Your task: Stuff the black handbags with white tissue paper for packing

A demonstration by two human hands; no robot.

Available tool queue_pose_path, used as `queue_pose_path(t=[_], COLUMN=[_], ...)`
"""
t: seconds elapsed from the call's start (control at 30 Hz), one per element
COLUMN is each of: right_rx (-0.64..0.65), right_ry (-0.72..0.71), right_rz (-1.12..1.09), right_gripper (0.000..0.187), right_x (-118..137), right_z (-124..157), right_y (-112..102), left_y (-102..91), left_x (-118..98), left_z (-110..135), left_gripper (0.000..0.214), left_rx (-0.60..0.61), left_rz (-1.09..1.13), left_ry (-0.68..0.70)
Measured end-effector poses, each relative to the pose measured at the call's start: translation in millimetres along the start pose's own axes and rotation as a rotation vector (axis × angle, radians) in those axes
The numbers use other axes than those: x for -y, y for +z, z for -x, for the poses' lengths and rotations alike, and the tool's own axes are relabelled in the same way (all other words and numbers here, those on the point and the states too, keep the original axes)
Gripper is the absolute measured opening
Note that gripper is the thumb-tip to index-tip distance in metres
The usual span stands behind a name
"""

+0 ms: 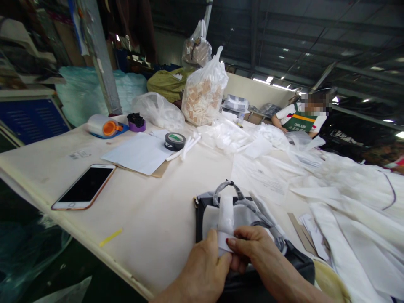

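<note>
A black handbag [303, 261] lies on the table in front of me, its handle [217, 190] covered in clear plastic. Over its front runs a white wrapping strip [226, 216], with pale sheet material under it. My left hand [205, 265] pinches the strip's lower end from the left, thumb and fingers pressed together. From the right, my right hand [255, 248] grips the same end between thumb and fingers. Both hands rest close together over the bag, whose lower part they partly hide.
A phone [85, 187], white papers [135, 153] and black tape roll [174, 141] lie to the left. An orange-cored tape dispenser [105, 126] sits farther back. White plastic and foam sheets [356, 235] cover the right side. Behind a stuffed clear bag [203, 92], a co-worker [303, 118] stands at far right.
</note>
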State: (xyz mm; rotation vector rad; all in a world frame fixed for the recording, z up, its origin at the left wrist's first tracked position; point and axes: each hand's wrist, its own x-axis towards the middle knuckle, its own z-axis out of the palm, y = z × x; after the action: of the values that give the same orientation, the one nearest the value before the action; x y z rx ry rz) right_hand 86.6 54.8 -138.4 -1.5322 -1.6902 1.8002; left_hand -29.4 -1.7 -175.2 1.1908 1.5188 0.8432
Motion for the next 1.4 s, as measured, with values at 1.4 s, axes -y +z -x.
queue_pose_path(t=[1.4], right_rx=[0.106], right_ry=[0.213], right_rz=[0.014], right_gripper=[0.02], right_x=[-4.0], right_z=[-9.3], right_y=[-22.8], left_y=[18.6], left_x=[31.1], left_z=[-19.7], left_gripper=[0.036], left_rx=[0.065], left_rz=[0.649], left_ry=[-0.08])
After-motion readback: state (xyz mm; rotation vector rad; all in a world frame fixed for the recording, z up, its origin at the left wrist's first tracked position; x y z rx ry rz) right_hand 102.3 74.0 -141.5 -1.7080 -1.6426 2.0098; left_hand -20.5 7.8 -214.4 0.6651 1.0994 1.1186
